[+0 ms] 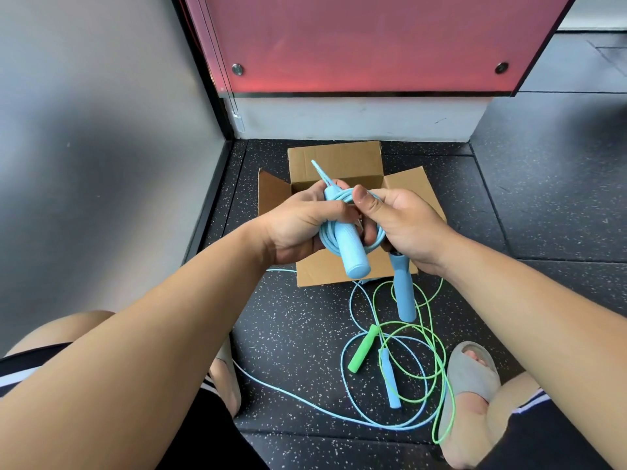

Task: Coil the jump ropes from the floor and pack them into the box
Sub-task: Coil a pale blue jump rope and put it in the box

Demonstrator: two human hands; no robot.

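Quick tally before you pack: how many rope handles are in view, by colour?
Blue handles: 3
Green handles: 1
Total: 4

Both bare forearms reach forward and meet over the box (336,157), wrists nearly level. The left hand (298,228) is above the box's left half, its fingers curled round a coiled blue jump rope (349,252) and its thumb laid across it. The right hand (407,225) is above the box's right half, its back turned up and its thumb raised, pinching the same coil.
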